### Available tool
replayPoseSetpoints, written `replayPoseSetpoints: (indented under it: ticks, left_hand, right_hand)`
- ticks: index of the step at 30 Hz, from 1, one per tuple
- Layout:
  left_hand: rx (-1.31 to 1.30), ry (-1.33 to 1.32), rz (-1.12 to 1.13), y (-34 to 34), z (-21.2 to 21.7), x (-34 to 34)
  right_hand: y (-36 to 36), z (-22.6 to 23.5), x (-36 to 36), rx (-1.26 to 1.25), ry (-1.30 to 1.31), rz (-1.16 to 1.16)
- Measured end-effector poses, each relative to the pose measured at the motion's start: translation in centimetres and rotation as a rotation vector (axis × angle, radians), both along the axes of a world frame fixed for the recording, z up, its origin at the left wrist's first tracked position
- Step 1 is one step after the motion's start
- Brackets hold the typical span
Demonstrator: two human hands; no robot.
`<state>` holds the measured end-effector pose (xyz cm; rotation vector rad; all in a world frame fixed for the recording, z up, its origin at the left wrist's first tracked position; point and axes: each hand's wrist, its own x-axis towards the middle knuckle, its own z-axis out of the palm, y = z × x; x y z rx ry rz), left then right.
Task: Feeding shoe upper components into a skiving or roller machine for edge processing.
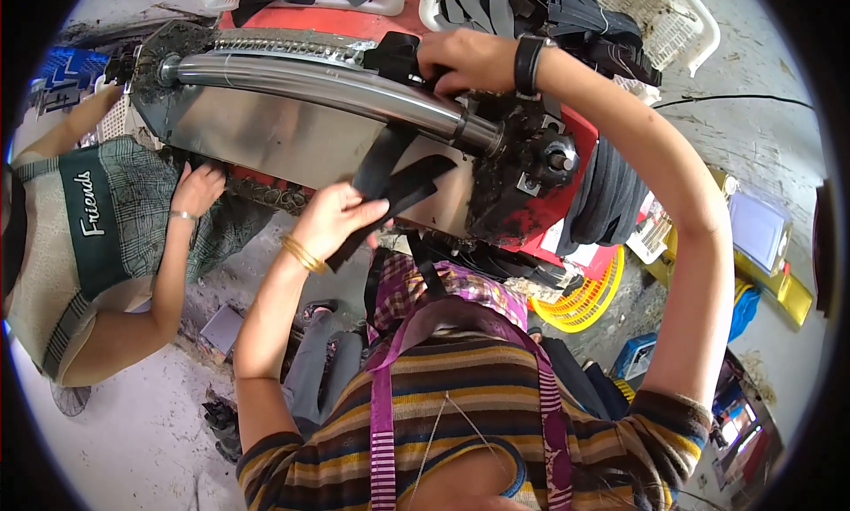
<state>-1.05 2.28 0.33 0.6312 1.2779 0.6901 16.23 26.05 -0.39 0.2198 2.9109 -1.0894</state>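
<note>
My left hand [341, 217] is closed around a bundle of black fabric strips [416, 181] in front of the machine. One strip of it runs up to the long polished metal roller [328, 90], and others fan out to the right over the steel plate [274, 130]. On the far side of the roller, my right hand [465, 61] reaches over with bent fingers. They are at a dark piece [394, 58] near the roller's right part; what they pinch is hidden.
A person's hand [197, 190] rests at the machine's left front edge. White baskets [699, 24] of dark strips stand behind. At right are a lint-covered bearing block [556, 161], a hanging grey strip bundle [606, 192] and a yellow basket [584, 307]. A cable [735, 98] crosses the floor.
</note>
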Motion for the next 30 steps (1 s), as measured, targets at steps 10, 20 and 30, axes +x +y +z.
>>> replayPoseSetpoints:
  ticks: [10,20,30]
  left_hand:
    - [-0.1,0.113,-0.058,1.6,0.3,-0.7]
    - [0.013,0.054,-0.023,3.5,-1.3,1.1]
    - [-0.01,-0.086,-0.064,-1.7,2.0,1.1]
  right_hand:
    - [-0.6,0.6,-0.2,0.169,-0.047,0.095]
    - [2.4,2.5,-1.4,0.254,-0.253,-0.011]
    - [4.2,5.5,-1.8,-0.029,-0.183,0.015]
